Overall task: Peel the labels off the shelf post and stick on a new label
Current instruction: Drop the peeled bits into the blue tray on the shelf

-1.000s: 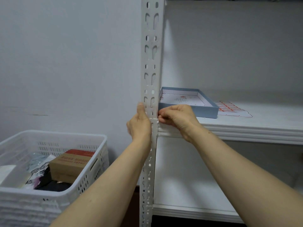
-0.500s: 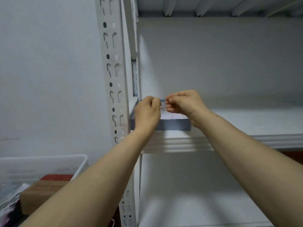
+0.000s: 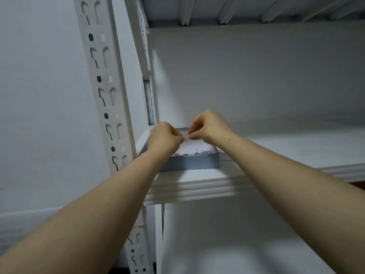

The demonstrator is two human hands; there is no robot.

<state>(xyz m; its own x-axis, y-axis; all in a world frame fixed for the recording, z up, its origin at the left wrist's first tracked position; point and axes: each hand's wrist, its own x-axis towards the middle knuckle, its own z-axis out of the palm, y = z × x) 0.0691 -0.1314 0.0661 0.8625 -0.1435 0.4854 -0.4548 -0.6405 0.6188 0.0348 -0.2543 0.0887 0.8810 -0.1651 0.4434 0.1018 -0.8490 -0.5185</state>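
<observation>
The white perforated shelf post (image 3: 106, 91) rises at the left of the shelf. My left hand (image 3: 164, 138) and my right hand (image 3: 207, 125) are held together above a shallow blue-grey box (image 3: 193, 164) on the shelf, to the right of the post. Their fingertips pinch a small pale strip, a peeled label (image 3: 185, 137), between them. Small dark scraps lie along the box's inner front edge. The box's left part is hidden behind my left hand.
The white shelf board (image 3: 197, 184) carries the box near its left end. A sheet with red print (image 3: 220, 150) peeks out beside the box. Another shelf's underside (image 3: 237, 8) is overhead, a lower shelf (image 3: 237, 254) below, and a grey wall at the left.
Both hands left the post and moved right over the box, carrying the small strip. The view shifted up and closer, so the white basket dropped out of sight.
</observation>
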